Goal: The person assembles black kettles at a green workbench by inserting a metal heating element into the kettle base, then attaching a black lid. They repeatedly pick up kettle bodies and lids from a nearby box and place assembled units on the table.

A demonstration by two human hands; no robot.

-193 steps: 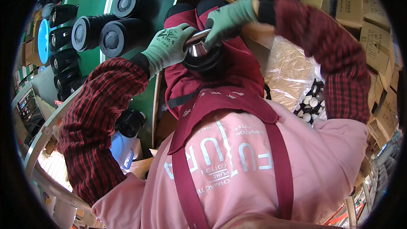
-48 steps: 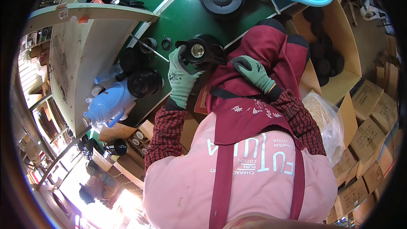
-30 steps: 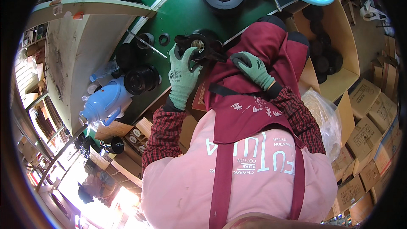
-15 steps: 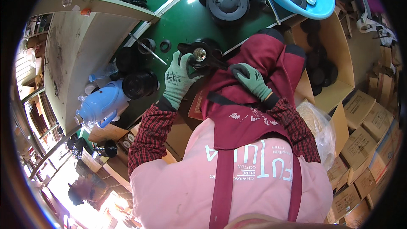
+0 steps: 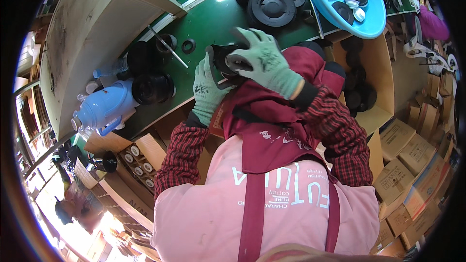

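Observation:
My left hand (image 5: 208, 90), in a green-grey glove, grips the near left side of a black flask (image 5: 220, 58) between thumb and fingers. The flask is held in front of my lap at the green bench's edge. Over its mouth lies my gloved right hand (image 5: 269, 63), thumb and fingers curled down, the fingertips slightly blurred. Whatever those fingers pinch is hidden, and they cover the flask's mouth. A black ring (image 5: 188, 45) rests on the bench just beyond my left hand, beside a metal rod (image 5: 167, 46).
Black discs (image 5: 272, 7) lie on the bench ahead. A blue basin (image 5: 377, 22) holds white and black caps. Left stands a blue thermos jug (image 5: 114, 104) beside black cylinders. An open carton (image 5: 381, 75) of black parts is on the right. Another person's purple sleeve (image 5: 433, 23) shows far right.
My right hand has moved from my lap up and left onto the flask, covering its silvery mouth. My left hand keeps its hold. The view has shifted slightly.

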